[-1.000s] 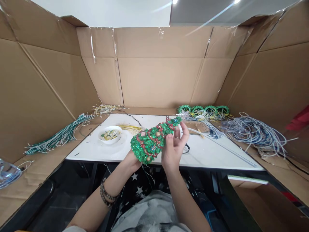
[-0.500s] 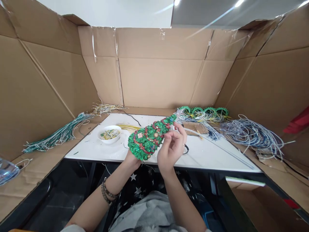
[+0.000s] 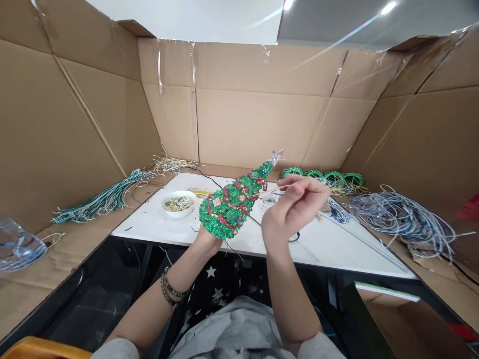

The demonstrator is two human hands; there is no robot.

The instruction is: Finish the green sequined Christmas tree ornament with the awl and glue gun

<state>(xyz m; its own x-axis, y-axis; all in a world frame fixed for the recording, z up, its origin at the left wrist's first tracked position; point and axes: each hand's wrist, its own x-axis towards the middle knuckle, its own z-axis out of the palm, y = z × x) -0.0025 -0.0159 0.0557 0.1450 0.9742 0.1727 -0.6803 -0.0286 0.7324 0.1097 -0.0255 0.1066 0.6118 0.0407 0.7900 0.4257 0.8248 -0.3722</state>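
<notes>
A green beaded Christmas tree with red bead garlands, small ornaments and a clear star at its tip leans to the right above the table. My left hand holds it from below and behind; the tree hides most of the fingers. To the right of the tree, my right hand pinches a thin yellow wire, which runs from the fingertips to the tree's side. A few thin wire ends hang under the tree's base.
On the white table stands a white bowl of short wire pieces. Green-white strands lie on the left, a tangled white-blue bundle on the right, and green beaded rings at the back right. Cardboard walls enclose the table.
My right hand has moved from the tree's upper part out to the right, drawing the yellow wire straight. The tree is tilted slightly more upright in my left hand, and the view has shifted.
</notes>
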